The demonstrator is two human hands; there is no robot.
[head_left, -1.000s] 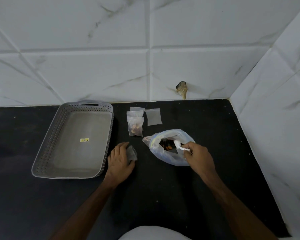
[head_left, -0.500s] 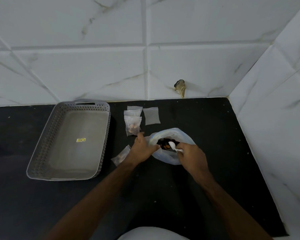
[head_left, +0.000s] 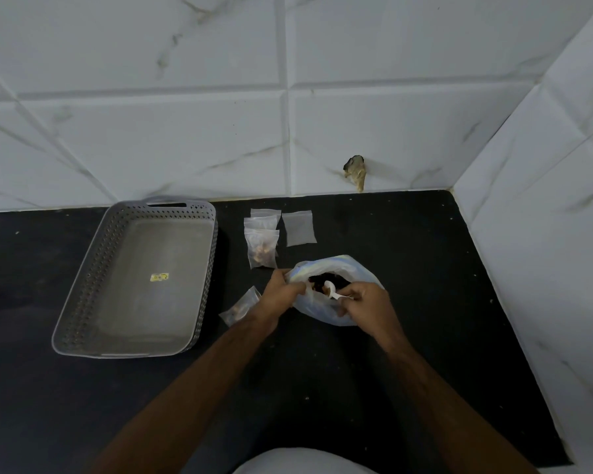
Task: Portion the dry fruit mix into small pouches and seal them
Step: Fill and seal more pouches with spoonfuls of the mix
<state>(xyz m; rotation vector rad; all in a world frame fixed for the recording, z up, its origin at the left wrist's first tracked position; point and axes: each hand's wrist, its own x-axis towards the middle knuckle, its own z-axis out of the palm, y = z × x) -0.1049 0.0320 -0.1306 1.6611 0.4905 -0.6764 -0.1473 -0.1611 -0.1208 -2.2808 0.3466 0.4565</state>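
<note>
Two hands work at the big plastic bag (head_left: 336, 302) of dry fruit mix (head_left: 317, 285) that sits on the black worktop (head_left: 356, 388), right of centre. Our left hand (head_left: 278, 295) pinches the bag's near-left rim, fingers curled on the film, and we judge that this is to keep the mouth pulled wide and the limp bag steady. Our right hand (head_left: 367, 302) grips the handle of a small white spoon (head_left: 332, 290), fingers clenched round it, with the bowl lying on the dark mix inside the bag, placed to take up a scoop.

Just left of our left wrist a small pouch (head_left: 241, 306) lies flat on the worktop with some mix in it; whether its strip is pressed closed we cannot tell. It is close by, so a spoonful has little way to travel. Behind the bag a filled pouch (head_left: 261, 249) lies over other clear ones, and an empty pouch (head_left: 299, 228) lies beside them, near the tiled wall (head_left: 220, 131).

At the left stands a grey perforated tray (head_left: 202, 268), holding no pouches; we take it for where sealed ones belong. Most of the portioning seems still ahead.
</note>
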